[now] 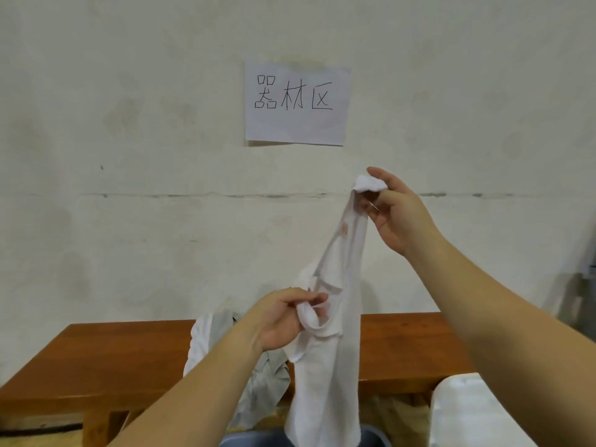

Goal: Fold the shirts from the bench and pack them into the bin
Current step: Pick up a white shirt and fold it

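Soft white cloth shirt (325,366); smooth, glossy wooden bench (106,359).

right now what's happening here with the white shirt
A person is holding a white shirt up in the air with both hands. The right hand pinches its top end high up, and the left hand grips a lower part. More shirts lie in a heap on the wooden bench. The rim of a grey bin shows below the hanging shirt. No fold is made yet.

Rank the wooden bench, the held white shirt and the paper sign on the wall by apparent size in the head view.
1. Wooden bench, widest across the frame.
2. White shirt, hanging from both hands and nearer the camera, so its size is likely exaggerated.
3. Paper sign, smallest and farthest away.
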`<state>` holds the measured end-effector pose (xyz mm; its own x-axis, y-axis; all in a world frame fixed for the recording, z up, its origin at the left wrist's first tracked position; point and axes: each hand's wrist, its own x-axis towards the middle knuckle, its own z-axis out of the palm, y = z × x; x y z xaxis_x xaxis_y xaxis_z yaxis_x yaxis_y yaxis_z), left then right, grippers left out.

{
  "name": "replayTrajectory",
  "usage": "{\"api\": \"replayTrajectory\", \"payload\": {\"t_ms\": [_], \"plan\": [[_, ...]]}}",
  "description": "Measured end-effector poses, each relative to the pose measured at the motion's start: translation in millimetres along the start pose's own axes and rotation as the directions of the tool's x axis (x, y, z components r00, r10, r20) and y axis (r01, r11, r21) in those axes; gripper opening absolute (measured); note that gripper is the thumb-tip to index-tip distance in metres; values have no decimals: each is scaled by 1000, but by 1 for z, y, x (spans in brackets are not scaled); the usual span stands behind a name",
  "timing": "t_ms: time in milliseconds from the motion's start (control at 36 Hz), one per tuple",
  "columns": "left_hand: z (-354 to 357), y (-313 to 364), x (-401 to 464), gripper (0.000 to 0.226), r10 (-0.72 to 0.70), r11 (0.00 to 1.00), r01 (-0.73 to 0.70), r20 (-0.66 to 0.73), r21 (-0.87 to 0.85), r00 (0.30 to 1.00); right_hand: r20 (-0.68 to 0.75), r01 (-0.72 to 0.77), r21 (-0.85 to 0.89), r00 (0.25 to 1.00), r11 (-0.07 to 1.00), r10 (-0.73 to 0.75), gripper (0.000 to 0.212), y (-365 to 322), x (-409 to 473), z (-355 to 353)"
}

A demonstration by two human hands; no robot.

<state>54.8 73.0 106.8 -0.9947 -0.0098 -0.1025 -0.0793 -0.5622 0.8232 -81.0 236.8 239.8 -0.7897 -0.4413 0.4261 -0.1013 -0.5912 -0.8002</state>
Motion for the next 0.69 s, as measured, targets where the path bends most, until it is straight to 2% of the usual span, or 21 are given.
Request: {"api": "replayTrajectory", "payload": {"t_ms": [83, 139, 222, 306, 417, 500, 611, 694], "plan": [[-4, 5, -3, 23, 18, 997, -9, 111, -83, 994, 0, -4, -19, 1000, 1000, 4, 62, 3, 0, -9], [-3, 13, -4, 34, 44, 992, -25, 146, -127, 988, 4, -6, -49, 1000, 999, 6, 58, 5, -1, -14], [1, 31, -7, 51, 106, 975, -96, 38, -198, 994, 0, -3, -58, 1000, 998, 3, 41, 7, 0, -20], [4, 49, -11, 46, 247, 965, -255, -112, -58, 962, -9, -3, -76, 1000, 997, 2, 27, 7, 1, -28], [7, 71, -18, 22, 422, 906, -407, -187, 116, 887, -14, -5, -124, 1000, 992, 3, 21, 5, 0, -34], [10, 85, -23, 23, 527, 837, -468, -189, 284, 829, -28, -7, -171, 1000, 985, 2, 19, 5, 0, -38], [19, 105, -28, 25, 662, 690, -520, -150, 503, 734, -48, -16, -373, 999, 928, -2, 15, 2, 4, -46], [26, 115, -30, 31, 619, 701, -487, -106, 521, 778, -73, -23, -517, 997, 856, -17, 12, 0, 6, -49]]}}
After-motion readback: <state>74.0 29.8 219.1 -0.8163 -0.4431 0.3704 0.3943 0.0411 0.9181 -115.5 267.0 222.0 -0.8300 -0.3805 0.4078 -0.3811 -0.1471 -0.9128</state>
